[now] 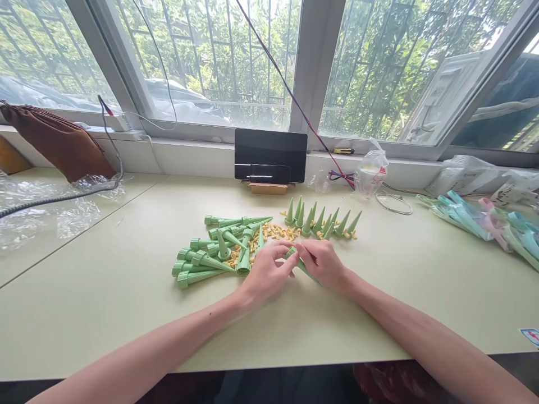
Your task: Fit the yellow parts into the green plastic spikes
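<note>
My left hand [272, 266] is closed around the ribbed head of a green plastic watering spike [308, 271], whose tapered tip slants down to the right. Closed against the same spike, my right hand [323, 262] pinches near its head; whether a small part is between those fingertips is hidden. Small yellow valve pieces [275, 231] lie heaped just beyond my hands. To the left, several green watering spikes [197, 276] lie on their sides, a few standing. Behind my right hand, several spikes with yellow valves [309, 223] stand points up in a group.
A dark tablet [270, 151] leans on a stand by the window. A bagged cup [370, 174], a coiled white cable [394, 204] and pastel straps [467, 216] are to the right. A brown pouch [59, 140] and clear plastic wrap [29, 196] are at the left.
</note>
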A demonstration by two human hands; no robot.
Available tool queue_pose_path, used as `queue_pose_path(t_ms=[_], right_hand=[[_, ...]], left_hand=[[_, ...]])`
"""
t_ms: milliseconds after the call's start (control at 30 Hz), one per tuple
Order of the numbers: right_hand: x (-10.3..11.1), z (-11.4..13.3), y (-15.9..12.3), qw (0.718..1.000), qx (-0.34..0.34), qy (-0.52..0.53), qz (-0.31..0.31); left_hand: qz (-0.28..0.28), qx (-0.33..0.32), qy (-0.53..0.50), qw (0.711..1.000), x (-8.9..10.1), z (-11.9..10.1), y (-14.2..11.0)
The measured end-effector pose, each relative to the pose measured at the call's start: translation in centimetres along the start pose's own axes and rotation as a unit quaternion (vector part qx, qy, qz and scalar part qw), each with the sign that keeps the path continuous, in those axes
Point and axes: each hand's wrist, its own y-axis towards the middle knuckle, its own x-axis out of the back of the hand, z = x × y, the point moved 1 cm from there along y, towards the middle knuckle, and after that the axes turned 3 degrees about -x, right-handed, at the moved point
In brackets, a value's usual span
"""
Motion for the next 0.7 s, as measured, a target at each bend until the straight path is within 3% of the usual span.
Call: queue_pose_path(t_ms=[200, 367, 700], right_hand=[[0.02, -0.23, 0.07, 0.999, 0.035, -0.023, 0.011], [0.0, -0.2, 0.23, 0.998, 0.058, -0.031, -0.01], [-0.04, 0.01, 0.16, 0.999, 0.029, -0.005, -0.015]], left_hand=[[0.05, 0.035, -0.073, 0.995, 0.07, 0.26, 0.14], [0.046, 0.066, -0.07, 0.994, 0.19, 0.33, -0.01], [-0.03, -0.021, 0.051, 0.998, 0.01, -0.25, -0.29]])
